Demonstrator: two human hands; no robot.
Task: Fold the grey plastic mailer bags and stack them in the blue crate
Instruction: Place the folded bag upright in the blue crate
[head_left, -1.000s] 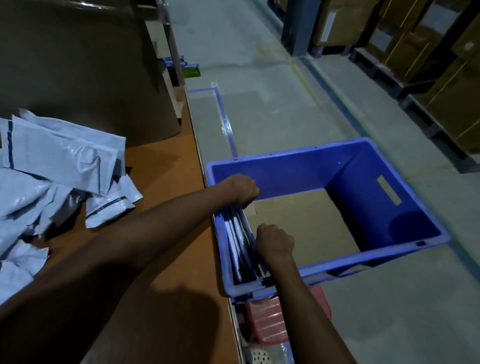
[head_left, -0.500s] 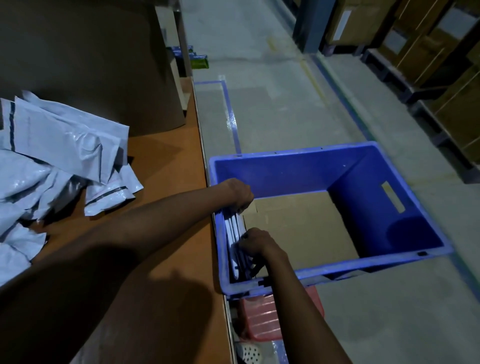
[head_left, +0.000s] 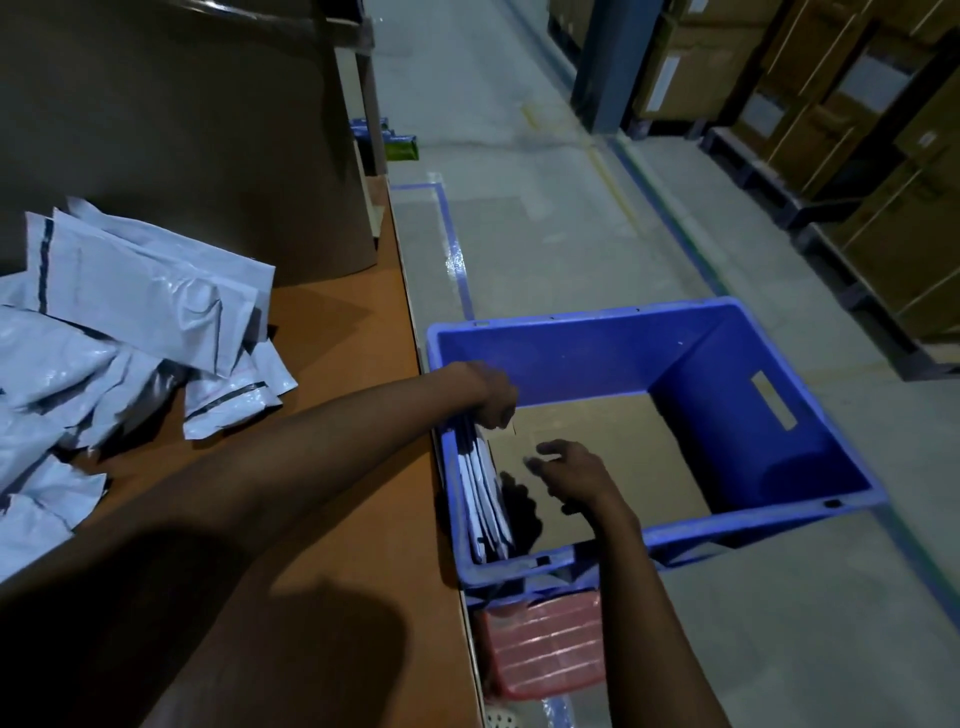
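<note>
The blue crate (head_left: 571, 353) sits on the floor beside the orange table (head_left: 337, 467). Several folded grey mailer bags (head_left: 483, 499) stand on edge against the crate's left wall. My left hand (head_left: 496, 397) reaches over the table edge, and its curled fingers hold the far end of that stack. Over the cardboard liner (head_left: 623, 447), just right of the stack, my right hand (head_left: 566, 470) hovers with loosely curled fingers, holding nothing. A heap of unfolded grey mailer bags (head_left: 130, 322) lies on the table at the left.
A big brown cardboard piece (head_left: 182, 130) stands at the back of the table. A red crate (head_left: 545, 649) sits under the blue one near the table edge. Stacked cartons on pallets (head_left: 857, 130) line the right side past blue floor tape (head_left: 457, 254).
My right hand has lifted off the near end of the folded stack and moved right, away from it. My left hand stays at the far end.
</note>
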